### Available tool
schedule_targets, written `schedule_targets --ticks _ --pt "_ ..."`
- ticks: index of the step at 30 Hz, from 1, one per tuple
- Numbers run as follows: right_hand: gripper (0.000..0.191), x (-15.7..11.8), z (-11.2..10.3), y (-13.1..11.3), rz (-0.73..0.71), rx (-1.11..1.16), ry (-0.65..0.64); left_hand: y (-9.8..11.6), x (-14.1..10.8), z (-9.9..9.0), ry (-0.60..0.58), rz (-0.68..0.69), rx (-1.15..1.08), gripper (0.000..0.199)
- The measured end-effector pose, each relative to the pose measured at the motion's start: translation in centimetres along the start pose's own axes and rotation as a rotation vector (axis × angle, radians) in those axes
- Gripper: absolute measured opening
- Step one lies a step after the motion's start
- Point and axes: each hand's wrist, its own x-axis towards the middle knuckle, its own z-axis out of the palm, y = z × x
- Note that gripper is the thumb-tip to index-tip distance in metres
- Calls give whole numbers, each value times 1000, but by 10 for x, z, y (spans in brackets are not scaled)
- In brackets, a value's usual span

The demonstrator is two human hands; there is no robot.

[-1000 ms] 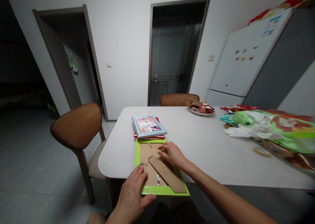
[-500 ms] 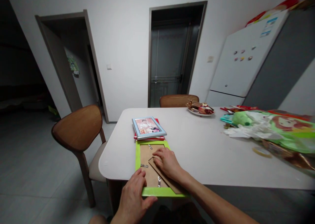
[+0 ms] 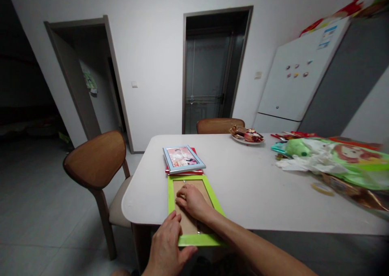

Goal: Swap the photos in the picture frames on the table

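Note:
A lime-green picture frame point(image 3: 214, 192) lies back side up at the table's near edge, its brown backing board point(image 3: 199, 184) showing. My left hand point(image 3: 168, 243) grips the frame's lower left corner, fingers along the left side and thumb by the bottom edge. My right hand point(image 3: 194, 203) rests over the backing board with fingers curled together near its left side; what is under the fingertips is hidden. Small metal clips show at the board's top and bottom. Just beyond lies a light-blue picture frame point(image 3: 199, 163) with a pink picture, stacked on a red frame point(image 3: 194, 172).
The white table point(image 3: 246, 187) also holds a plate point(image 3: 247, 141) with red and brown items. At the right lies a pile with a green bag point(image 3: 361, 173) and crumpled white tissue point(image 3: 310, 162). A wooden chair point(image 3: 97, 158) stands left, another chair point(image 3: 220, 125) behind.
My right hand has shifted left across the backing board. The slanted brown flap seen under it before is now out of sight or covered. My left hand keeps its hold on the frame.

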Motion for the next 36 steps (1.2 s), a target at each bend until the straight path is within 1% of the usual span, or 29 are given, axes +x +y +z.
schedule_targets --ticks 5,8,11,14,16,19,22,25,27,29,31,32,34,36 --pt "26 15 -1 23 179 -114 68 1 -1 1 -11 9 -20 33" --pt "26 20 2 31 216 -132 66 1 2 -1 -37 -17 -29 37" --pt "26 21 4 33 233 -136 54 1 4 -2 -55 -32 -37 44" --pt "26 20 2 31 240 -134 41 1 4 -2 -59 -28 -46 39" --pt "26 20 1 29 228 -124 30 0 3 -1 -54 -24 -46 38" --pt "26 21 -3 23 187 -100 17 -1 3 0 -50 -23 -40 43" --pt "27 13 -13 20 139 -65 2 -2 4 -1 -64 -29 -34 39" --pt "29 -10 -30 21 17 35 -42 0 4 -3 -83 -46 -33 38" --pt "30 -30 -41 24 -112 163 -136 1 5 -4 -87 -51 -41 39" --pt "29 -47 -49 26 -199 255 -244 2 5 -5 -87 -57 -47 39" --pt "27 -58 -52 27 -213 280 -299 3 4 -5 -90 -71 -46 38" --pt "24 -61 -52 26 -205 283 -305 3 4 -6 -91 -78 -44 40" --pt "19 -64 -48 23 -174 282 -279 4 5 -6 -97 -83 -47 45" --pt "14 -64 -43 20 -156 273 -212 4 5 -6 -99 -85 -55 50"
